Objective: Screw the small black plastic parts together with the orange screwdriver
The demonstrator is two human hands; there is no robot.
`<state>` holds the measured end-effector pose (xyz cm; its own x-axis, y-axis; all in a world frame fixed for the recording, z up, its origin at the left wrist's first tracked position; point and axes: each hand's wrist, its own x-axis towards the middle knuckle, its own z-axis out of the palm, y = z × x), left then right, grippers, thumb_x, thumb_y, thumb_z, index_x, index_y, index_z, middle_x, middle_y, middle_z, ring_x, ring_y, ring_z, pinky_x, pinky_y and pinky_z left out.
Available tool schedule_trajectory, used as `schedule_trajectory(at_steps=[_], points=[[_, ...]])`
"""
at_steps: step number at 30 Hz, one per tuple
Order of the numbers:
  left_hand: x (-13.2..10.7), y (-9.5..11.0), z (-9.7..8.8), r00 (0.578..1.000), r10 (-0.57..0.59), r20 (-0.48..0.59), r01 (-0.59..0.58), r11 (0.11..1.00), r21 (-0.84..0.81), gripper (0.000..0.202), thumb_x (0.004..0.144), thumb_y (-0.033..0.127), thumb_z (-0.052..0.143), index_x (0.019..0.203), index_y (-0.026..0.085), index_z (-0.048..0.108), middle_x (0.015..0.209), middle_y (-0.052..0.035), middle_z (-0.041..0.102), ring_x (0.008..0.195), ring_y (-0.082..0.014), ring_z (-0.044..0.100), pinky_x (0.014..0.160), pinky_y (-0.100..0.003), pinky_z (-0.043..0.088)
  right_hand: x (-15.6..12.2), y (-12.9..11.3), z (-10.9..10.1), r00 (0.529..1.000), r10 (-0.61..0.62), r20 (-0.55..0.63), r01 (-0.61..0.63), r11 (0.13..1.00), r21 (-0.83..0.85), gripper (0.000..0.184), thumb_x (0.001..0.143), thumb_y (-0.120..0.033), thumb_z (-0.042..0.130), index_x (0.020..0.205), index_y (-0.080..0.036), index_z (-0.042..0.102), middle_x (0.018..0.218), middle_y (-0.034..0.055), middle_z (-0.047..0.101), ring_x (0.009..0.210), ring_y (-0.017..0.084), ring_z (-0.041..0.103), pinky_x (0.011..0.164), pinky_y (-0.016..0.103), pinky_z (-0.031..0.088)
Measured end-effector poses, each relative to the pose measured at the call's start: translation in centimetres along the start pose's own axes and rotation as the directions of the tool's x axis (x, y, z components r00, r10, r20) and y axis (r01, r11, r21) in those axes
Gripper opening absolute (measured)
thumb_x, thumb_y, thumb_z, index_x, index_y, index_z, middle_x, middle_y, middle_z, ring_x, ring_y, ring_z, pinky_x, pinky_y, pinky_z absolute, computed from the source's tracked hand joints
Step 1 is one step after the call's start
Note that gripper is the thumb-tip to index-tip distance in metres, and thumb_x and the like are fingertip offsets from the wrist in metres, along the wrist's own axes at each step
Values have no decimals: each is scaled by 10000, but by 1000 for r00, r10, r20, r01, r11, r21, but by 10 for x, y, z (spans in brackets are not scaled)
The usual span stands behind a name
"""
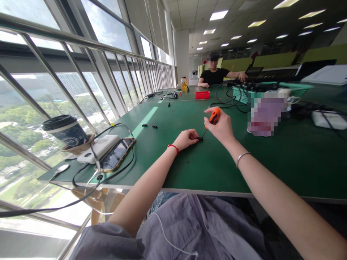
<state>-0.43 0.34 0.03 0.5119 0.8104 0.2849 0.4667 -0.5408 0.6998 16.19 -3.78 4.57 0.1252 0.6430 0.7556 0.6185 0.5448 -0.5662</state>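
Counter (187, 177), green. Near left: phone (116, 156), white box (99, 148), lidded cup (69, 134). Left hand (186, 139): grip pinched on small black part (200, 139), at counter level. Right hand (222, 126): grip closed round orange-and-black screwdriver (214, 116), tip at that part. Beyond, leftward: two black pieces (154, 126), apart. Farther: teal basket (240, 96), right; red tray (202, 95); person in black top (214, 76).

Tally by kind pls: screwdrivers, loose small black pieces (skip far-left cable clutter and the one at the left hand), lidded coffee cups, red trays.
Orange-and-black-handled screwdriver: 1
Loose small black pieces: 3
Dark blue coffee cup with black lid: 1
Red rectangular tray: 1
Total: 6
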Motion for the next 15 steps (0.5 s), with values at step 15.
schedule_trajectory(at_steps=[15], points=[[-1, 1, 0, 1000, -10, -7, 9, 1000, -27, 74, 711, 170, 646, 770, 132, 624, 709, -9, 643, 640, -96, 557, 637, -216, 459, 6, -18, -35, 993, -95, -72, 105, 984, 144, 183, 843, -303, 441, 909, -223, 592, 643, -9, 510, 604, 156, 542, 597, 300, 458]])
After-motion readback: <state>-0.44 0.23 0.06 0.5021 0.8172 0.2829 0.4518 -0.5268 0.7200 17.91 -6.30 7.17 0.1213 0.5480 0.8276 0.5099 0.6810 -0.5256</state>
